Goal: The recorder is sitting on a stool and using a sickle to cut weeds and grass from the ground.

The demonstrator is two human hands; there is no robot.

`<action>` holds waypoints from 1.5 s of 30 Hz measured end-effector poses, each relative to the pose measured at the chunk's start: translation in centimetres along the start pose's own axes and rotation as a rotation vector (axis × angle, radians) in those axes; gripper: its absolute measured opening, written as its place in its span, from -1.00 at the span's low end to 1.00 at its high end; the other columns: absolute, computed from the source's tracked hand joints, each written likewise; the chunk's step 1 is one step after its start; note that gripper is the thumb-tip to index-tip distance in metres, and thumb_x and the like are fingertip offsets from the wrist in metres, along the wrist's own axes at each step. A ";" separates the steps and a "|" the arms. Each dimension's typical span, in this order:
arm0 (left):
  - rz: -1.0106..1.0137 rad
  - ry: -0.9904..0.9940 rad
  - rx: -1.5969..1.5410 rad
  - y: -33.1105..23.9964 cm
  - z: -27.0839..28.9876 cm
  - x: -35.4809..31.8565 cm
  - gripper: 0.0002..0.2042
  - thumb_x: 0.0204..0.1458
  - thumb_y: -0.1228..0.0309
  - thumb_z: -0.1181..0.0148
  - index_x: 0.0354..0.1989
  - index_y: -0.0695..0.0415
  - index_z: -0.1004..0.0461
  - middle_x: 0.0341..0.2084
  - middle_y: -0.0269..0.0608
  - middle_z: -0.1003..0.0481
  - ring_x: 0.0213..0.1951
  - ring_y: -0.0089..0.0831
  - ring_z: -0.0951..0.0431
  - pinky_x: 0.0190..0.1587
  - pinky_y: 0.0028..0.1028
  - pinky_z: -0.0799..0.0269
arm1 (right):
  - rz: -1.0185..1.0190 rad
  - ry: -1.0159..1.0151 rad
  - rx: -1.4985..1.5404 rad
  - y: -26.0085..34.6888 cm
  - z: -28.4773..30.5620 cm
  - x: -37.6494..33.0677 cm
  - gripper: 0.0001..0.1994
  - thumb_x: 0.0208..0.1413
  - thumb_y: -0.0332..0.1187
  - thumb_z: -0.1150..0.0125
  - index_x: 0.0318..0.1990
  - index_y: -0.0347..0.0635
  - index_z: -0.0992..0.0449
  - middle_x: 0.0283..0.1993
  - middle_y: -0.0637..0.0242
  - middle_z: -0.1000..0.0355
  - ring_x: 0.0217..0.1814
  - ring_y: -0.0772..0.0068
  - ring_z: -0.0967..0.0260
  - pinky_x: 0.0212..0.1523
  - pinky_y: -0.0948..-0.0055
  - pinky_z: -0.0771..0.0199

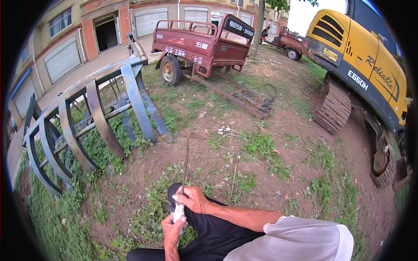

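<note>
A small hand hoe (186, 161) with a thin, rusty metal shaft stands up in front of me, its flat blade at the far end pointing right. My right hand (192, 200) is closed round it where the shaft meets the white-wrapped handle (179, 212). Lower down, my left hand (173, 228) grips the bottom of that white wrapping with thumb and fingers. Both hands are above my bent legs in dark trousers (213, 232). Part of the handle is hidden by my fingers. Behind the tool lie bare soil and green weeds (163, 198).
At the left a curved metal grapple rack (99, 117) stands among weeds. Ahead is a dark red cargo trailer (191, 48) with its drawbar (230, 98) on the ground. A yellow tracked excavator (357, 52) stands at the right. Another red cart (291, 43) is farther back, near a tree trunk.
</note>
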State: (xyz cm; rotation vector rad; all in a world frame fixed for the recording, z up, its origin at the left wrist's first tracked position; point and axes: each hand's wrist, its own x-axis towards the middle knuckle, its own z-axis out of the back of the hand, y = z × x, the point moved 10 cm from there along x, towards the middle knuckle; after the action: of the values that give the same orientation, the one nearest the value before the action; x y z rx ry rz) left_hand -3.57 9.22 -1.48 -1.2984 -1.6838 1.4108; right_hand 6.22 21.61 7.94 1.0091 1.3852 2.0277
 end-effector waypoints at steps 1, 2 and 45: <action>0.003 -0.002 0.000 -0.1 -0.1 -0.1 -0.78 -0.01 0.41 -0.42 -0.29 0.29 -0.57 -0.56 -0.30 -0.55 -0.56 -0.59 -0.50 -0.47 -0.55 -0.41 | 0.007 -0.013 0.003 0.0 0.1 0.0 -0.76 0.23 -0.26 -0.25 -0.29 -0.31 -0.52 -0.44 0.32 -0.47 -0.39 0.58 -0.39 -0.35 0.43 -0.41; 0.006 -0.004 0.001 -0.1 -0.1 -0.1 -0.78 -0.01 0.41 -0.42 -0.29 0.28 -0.57 -0.57 -0.31 -0.55 -0.56 -0.59 -0.49 -0.48 -0.55 -0.40 | 0.013 -0.026 0.005 0.0 0.2 -0.1 -0.76 0.22 -0.27 -0.25 -0.30 -0.31 -0.52 -0.45 0.32 -0.47 -0.39 0.58 -0.39 -0.36 0.43 -0.41; 0.004 0.003 -0.001 0.2 0.3 0.1 -0.77 -0.01 0.37 -0.44 -0.31 0.27 -0.58 -0.57 -0.33 -0.54 -0.56 -0.62 -0.49 -0.46 -0.55 -0.41 | -0.030 -0.003 0.062 0.0 -0.1 0.1 -0.76 0.22 -0.29 -0.24 -0.33 -0.34 -0.52 -0.44 0.29 -0.48 -0.38 0.56 -0.40 -0.35 0.44 -0.40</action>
State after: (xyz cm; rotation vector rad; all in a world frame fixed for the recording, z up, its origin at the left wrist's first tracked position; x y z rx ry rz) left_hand -3.77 9.18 -1.71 -1.3047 -1.6812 1.4090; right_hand 6.09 21.60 7.99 1.0112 1.4616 1.9714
